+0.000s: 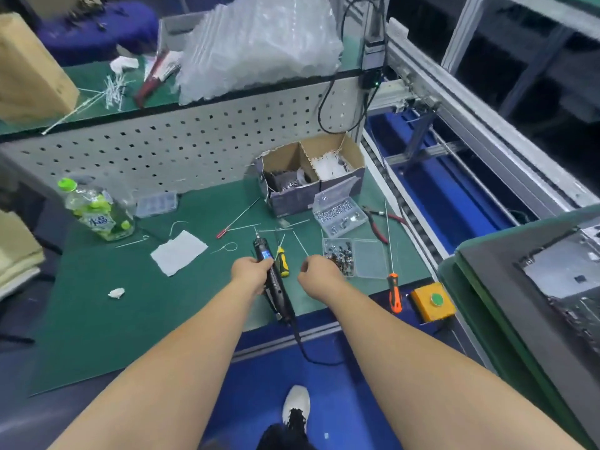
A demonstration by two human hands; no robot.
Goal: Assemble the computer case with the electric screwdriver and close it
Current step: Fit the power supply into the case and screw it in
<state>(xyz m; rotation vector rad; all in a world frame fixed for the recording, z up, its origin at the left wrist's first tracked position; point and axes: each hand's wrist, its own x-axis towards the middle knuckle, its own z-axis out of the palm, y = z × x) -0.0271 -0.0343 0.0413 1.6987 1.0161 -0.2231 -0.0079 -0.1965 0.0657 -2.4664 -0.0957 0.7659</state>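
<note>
**Left hand on the driver, right hand curled beside it**

I see my left hand (251,271) wrapped around the black electric screwdriver (276,282), fingers curled over the barrel just below its small blue display. The tool lies along the green mat (97,313), bit end pointing away from me, cord end trailing off the mat's near edge and down over the blue floor. My left forearm reaches straight out from the lower left, wrist level.

My right hand (319,272) hovers just right of the driver, fingers curled inward in a loose fist. Whether it pinches something small I cannot tell; the fingertips are turned away from me. It sits close to the clear screw tray (357,256), its knuckles near the tray's left compartment. The right forearm comes in from the lower right, so both arms converge toward the middle of the mat.

Between the two hands a yellow-handled screwdriver (281,259) lies on the mat, just beside the driver's barrel. An orange-handled screwdriver (394,295) rests farther right, near the yellow button box (431,302).

The computer case (565,274) lies well apart at the far right, on a grey pallet (493,271), its metal interior partly showing.
</note>
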